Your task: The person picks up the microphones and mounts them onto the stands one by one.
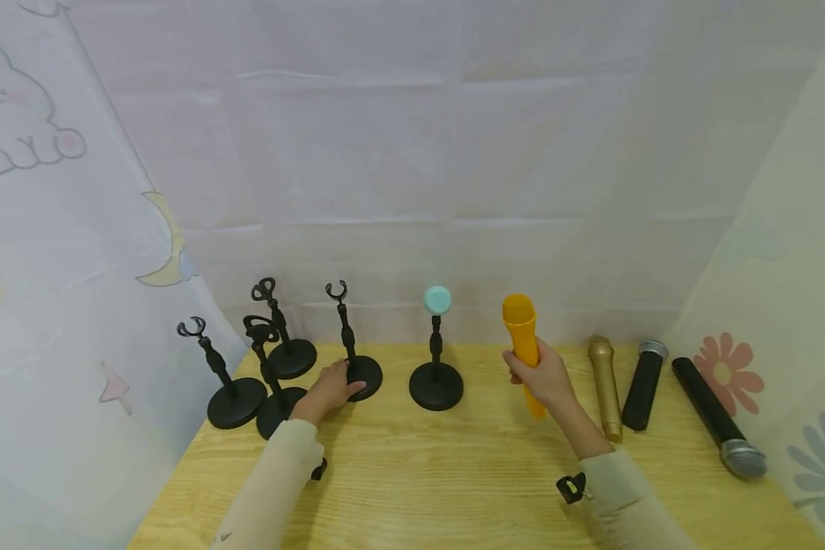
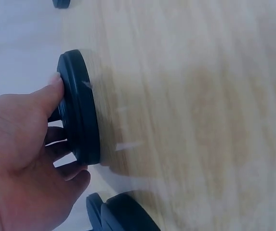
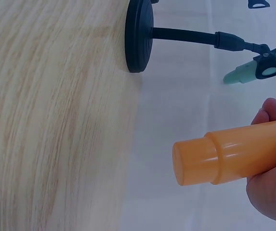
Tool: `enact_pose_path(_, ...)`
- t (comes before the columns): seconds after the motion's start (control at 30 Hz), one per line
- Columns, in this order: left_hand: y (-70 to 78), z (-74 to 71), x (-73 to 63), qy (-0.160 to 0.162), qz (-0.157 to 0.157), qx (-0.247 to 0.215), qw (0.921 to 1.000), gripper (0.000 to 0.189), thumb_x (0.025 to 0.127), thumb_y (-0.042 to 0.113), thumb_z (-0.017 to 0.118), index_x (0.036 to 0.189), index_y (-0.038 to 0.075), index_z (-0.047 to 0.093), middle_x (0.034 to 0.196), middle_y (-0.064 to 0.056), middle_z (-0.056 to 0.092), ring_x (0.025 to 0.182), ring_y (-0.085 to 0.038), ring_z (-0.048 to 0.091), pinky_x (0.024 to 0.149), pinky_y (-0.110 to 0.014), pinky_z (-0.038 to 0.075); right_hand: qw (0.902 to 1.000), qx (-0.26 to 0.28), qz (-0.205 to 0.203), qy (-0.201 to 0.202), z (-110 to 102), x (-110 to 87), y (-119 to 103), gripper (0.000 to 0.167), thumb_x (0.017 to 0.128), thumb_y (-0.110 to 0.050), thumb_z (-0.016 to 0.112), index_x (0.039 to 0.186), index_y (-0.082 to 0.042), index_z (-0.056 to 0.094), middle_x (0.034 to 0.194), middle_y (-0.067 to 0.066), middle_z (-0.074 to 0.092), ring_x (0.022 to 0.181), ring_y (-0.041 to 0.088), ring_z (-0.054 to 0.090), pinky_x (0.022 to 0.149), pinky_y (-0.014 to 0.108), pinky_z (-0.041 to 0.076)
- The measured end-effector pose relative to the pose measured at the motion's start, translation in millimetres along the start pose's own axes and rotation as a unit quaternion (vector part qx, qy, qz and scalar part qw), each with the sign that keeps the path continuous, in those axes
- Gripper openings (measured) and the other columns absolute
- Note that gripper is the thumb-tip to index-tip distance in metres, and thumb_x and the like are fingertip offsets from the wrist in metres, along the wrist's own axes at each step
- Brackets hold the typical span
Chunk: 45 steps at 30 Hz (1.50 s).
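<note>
My left hand (image 1: 328,391) grips the round base of a black microphone stand (image 1: 367,376), which stands upright on the table with an empty clip on top. The left wrist view shows the thumb on the top face of that base (image 2: 77,108) and the other fingers at its edge. An orange-yellow toy microphone (image 1: 521,325) is held by my right hand (image 1: 548,376), its head up and tilted slightly left. Between the hands, a second stand (image 1: 436,388) bears a teal microphone (image 1: 438,300); the right wrist view shows its clip (image 3: 269,64) round the teal body.
Three more black stands (image 1: 237,403) are grouped at the left of the wooden table (image 1: 440,481). At the right lie a gold microphone (image 1: 605,389), a black one with a silver top (image 1: 645,386) and a black one with a silver head (image 1: 711,409). A pale cloth (image 1: 412,168) hangs behind.
</note>
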<state>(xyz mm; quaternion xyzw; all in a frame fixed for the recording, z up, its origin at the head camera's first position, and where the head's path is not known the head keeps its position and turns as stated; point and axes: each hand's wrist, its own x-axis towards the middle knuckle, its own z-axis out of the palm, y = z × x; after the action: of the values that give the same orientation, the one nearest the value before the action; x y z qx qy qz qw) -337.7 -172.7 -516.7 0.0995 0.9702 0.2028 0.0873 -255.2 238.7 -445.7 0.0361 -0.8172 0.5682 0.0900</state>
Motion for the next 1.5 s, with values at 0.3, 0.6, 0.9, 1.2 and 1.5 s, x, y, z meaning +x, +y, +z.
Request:
enact_pose_path(0.3, 8.9, 3.9, -11.7, -0.006, 0.013, 0.033, 0.9994, 0.076, 0.104, 0.044, 0.055, 0.155, -0.007, 0.030, 0.159, -0.028, 0.029, 0.144, -0.049, 0.029, 0.115, -0.058, 0.033, 0.9999, 0.003, -0.005, -0.009, -1.8, -9.9, -25.6, 0.028, 0.099, -0.020, 0.068, 0.112, 0.002, 0.055, 0.083, 0.008, 0.062, 0.068, 0.017, 0.066, 0.070, 0.034, 0.058)
enact_pose_path(0.6, 12.2, 8.1, -21.5, -0.013, 0.015, 0.039, 0.9990, 0.078, 0.103, 0.047, 0.054, 0.157, -0.004, 0.030, 0.161, -0.024, 0.026, 0.145, -0.045, 0.027, 0.112, -0.057, 0.035, 0.9999, 0.008, -0.011, -0.003, -2.8, -9.3, -20.8, 0.029, 0.099, -0.020, 0.069, 0.112, 0.001, 0.055, 0.082, 0.007, 0.063, 0.068, 0.017, 0.066, 0.071, 0.038, 0.058)
enact_pose_path(0.9, 16.2, 14.2, -38.1, -0.026, 0.038, 0.025, 0.9986, 0.078, 0.103, 0.047, 0.053, 0.158, -0.002, 0.027, 0.163, -0.022, 0.023, 0.147, -0.045, 0.024, 0.113, -0.059, 0.034, 0.9983, 0.040, -0.042, -0.006, 2.2, -6.7, -12.3, 0.033, 0.098, -0.023, 0.071, 0.112, 0.001, 0.054, 0.085, 0.009, 0.062, 0.070, 0.017, 0.066, 0.069, 0.032, 0.058)
enact_pose_path(1.2, 28.4, 23.3, -68.7, -0.032, 0.073, 0.028, 0.9965, 0.078, 0.101, 0.045, 0.057, 0.155, -0.005, 0.032, 0.161, -0.024, 0.027, 0.145, -0.046, 0.030, 0.110, -0.058, 0.039, 0.9962, 0.035, -0.080, -0.004, 12.5, -17.1, -15.9, 0.025, 0.097, -0.018, 0.071, 0.104, 0.000, 0.055, 0.080, 0.004, 0.062, 0.069, 0.017, 0.065, 0.070, 0.031, 0.057)
enact_pose_path(1.5, 42.0, 27.4, -79.8, -0.022, 0.114, 0.051, 0.9919, 0.077, 0.100, 0.046, 0.060, 0.150, -0.009, 0.040, 0.154, -0.024, 0.036, 0.138, -0.045, 0.038, 0.106, -0.054, 0.044, 0.9852, 0.052, -0.163, -0.010, 16.7, -17.2, -27.5, 0.014, 0.094, -0.001, 0.069, 0.099, 0.003, 0.057, 0.082, -0.004, 0.061, 0.070, 0.013, 0.061, 0.068, 0.029, 0.054)
